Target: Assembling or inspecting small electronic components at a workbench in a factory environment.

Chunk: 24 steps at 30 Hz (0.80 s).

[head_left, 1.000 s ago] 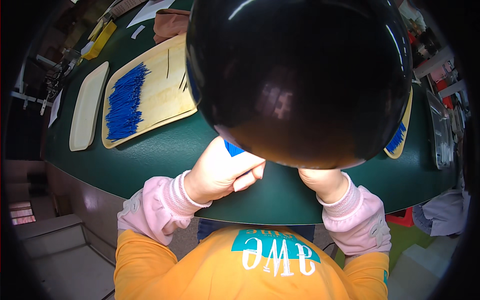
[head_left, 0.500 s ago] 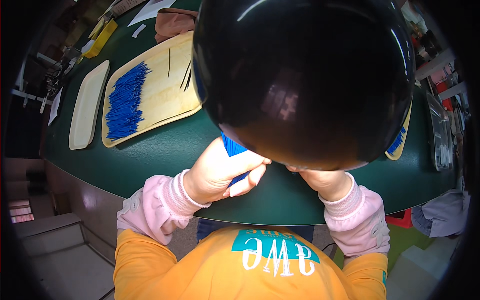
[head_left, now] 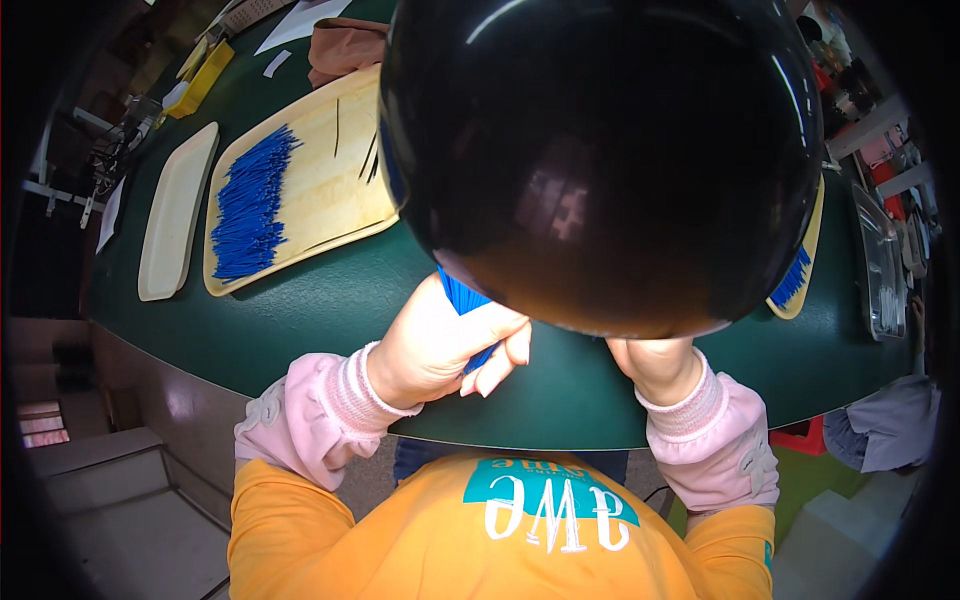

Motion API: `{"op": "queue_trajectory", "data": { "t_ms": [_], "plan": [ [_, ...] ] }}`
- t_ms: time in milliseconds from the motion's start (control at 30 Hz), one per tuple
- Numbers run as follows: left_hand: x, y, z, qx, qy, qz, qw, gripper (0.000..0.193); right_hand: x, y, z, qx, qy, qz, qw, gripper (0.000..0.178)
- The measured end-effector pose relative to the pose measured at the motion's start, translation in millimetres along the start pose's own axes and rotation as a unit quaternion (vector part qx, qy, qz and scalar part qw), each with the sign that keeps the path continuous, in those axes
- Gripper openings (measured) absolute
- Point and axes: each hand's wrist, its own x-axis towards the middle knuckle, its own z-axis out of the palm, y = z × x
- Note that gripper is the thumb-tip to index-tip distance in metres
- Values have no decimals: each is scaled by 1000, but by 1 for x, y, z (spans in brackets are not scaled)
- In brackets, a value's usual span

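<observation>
A bundle of thin blue wires (head_left: 462, 292) is gripped in my left hand (head_left: 430, 340), whose fingers are closed around it. The bundle's upper end runs behind a large glossy black dome (head_left: 600, 170), which fills the upper middle of the view. Beneath the dome's lower right edge is my right hand (head_left: 655, 365). Only its back and the base of the thumb show, so its fingers and anything in them are hidden. Both hands are over the near part of the green table (head_left: 330, 330).
At the left, a cream tray (head_left: 330, 205) bears a heap of blue wires (head_left: 250, 210) and a few dark strands. Beside it lies a narrower pale tray (head_left: 178, 215). Further right are another tray with blue wires (head_left: 790, 280) and a clear plastic box (head_left: 880, 265). Brown cloth (head_left: 345, 48) lies at the back.
My right hand has shifted a little to the right, and its fingers have gone out of sight behind the dome. My left hand keeps the bundle, with its fingertips slightly further left.
</observation>
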Motion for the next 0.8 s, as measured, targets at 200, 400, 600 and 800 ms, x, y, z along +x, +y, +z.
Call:
{"op": "queue_trajectory", "data": {
  "t_ms": [200,400,600,800],
  "plan": [
    [1,1,0,-2,-16,-30,999,18,-3,8,-8,39,-103,84,990,10],
    [0,-4,4,-48,-42,-60,996,20,-3,3,0,-9,-26,66,997,10],
    [1,2,6,55,-54,-59,995,22,0,-3,2,71,-17,157,985,3],
    [2,-2,5,-13,34,-69,997,15,1,-6,8,-111,-39,31,993,3]
  ]
}}
